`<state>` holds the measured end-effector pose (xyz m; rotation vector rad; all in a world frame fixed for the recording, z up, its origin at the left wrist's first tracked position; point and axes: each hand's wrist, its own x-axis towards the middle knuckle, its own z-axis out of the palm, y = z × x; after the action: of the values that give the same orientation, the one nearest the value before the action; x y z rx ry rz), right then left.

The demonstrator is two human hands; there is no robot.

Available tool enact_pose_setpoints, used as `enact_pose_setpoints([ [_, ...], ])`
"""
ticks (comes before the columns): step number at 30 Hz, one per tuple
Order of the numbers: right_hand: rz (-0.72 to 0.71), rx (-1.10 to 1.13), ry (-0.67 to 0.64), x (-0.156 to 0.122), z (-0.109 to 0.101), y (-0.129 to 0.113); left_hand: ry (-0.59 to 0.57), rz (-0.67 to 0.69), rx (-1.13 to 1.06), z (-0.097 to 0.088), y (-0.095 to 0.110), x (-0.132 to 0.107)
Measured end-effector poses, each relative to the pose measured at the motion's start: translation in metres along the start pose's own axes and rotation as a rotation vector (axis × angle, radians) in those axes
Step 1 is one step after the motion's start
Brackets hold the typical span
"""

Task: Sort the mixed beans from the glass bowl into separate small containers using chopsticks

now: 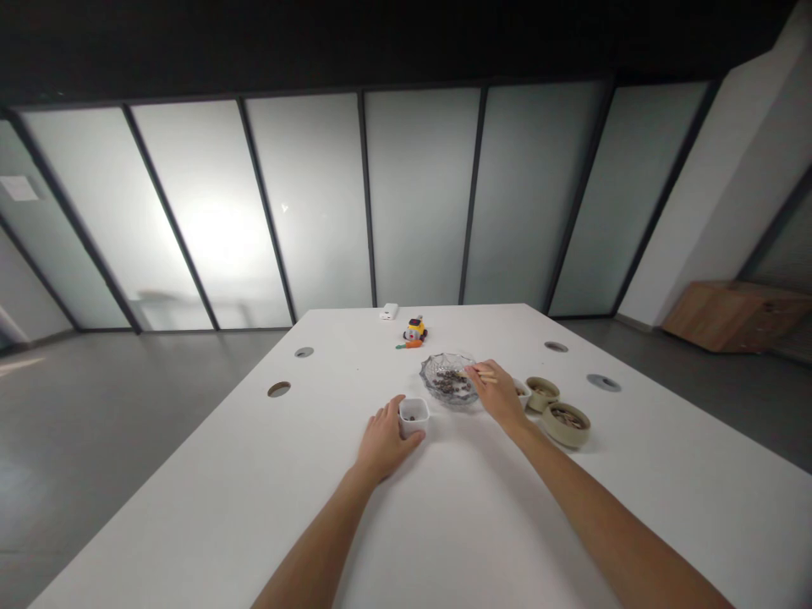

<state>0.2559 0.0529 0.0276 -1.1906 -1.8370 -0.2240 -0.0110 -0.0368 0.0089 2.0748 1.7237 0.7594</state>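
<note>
My left hand (384, 440) is curled round a small white square cup (414, 413), thumb on the near side and fingers at its left. A few dark bits lie in the bottom of the cup. In my right hand (498, 391) is a pair of light wooden chopsticks (488, 376), their ends sticking out past the fingers. Their tips are over or in a clear cut-glass bowl (430, 385); whether they grip anything is too small to tell. Small dark brown pieces (452, 383) are spread across the bowl's bottom.
Right of my right hand stand two olive-green round bowls (567, 436) (541, 405) with contents, beside a partly hidden white cup (523, 397). Behind the glass bowl are a yellow toy vehicle (415, 328), a toy carrot (411, 344) and a white box-like object (389, 312) on the white table (304, 474).
</note>
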Motion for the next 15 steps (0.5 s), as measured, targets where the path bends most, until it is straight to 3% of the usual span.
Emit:
enact_pose_setpoints([
  [15, 0.008, 0.044, 0.003, 0.0025, 0.0012, -0.0021, 0.002, 0.018, -0.004, -0.0009, -0.0004, -0.0003],
])
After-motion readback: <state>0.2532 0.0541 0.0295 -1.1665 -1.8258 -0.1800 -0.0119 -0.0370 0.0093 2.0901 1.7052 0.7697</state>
